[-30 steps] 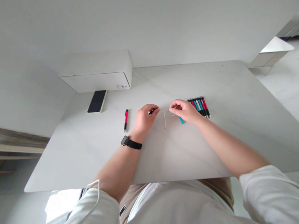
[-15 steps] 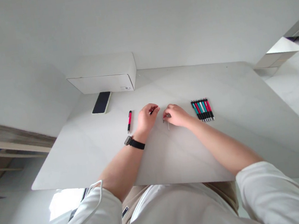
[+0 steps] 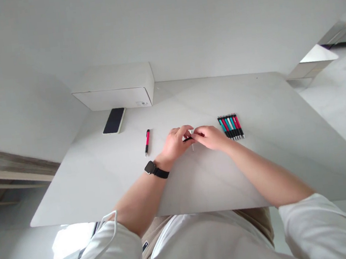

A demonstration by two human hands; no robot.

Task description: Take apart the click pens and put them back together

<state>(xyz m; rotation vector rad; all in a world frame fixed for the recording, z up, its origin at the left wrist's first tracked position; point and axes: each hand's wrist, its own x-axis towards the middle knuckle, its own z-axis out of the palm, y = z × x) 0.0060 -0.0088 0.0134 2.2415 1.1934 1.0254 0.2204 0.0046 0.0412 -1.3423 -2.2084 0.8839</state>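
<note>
"So, which step is in hand?"

"Close two-handed work on small parts, I'd judge. The left hand (image 3: pixel 176 142) has thumb and fingers pinched on a slim black cylindrical piece (image 3: pixel 188 139), which lies crosswise over the middle of the white, faintly veined table (image 3: pixel 193 186). The right hand (image 3: pixel 210 136) meets it at the piece's right end, fingertips gathered together."

"Gripping something too?"

"I cannot tell; whatever may sit between those fingertips is hidden."

"And the pale line beneath?"

"A thin white plastic-looking stick (image 3: pixel 193 147), pointing toward the person, partly covered by the fingers. Whether they touch it, I can't say."

"What would the next move call for?"

"Probably a firm left pinch and small, well-aligned right fingertip motions, without nudging that stick."

"Any edges to mind?"

"To the right, near the right hand, is a neat row of teal, red and white pens with black grips (image 3: pixel 231 127); swinging that way could disturb it. A single red-and-black pen (image 3: pixel 147 143) lies just left of the left hand. Farther off are a dark-screened phone with a pale rim (image 3: pixel 114 120) and a white cardboard box (image 3: pixel 118 98). The table's front edge runs under the forearms, well apart from the fingers, so the easiest room is toward the body."
</note>
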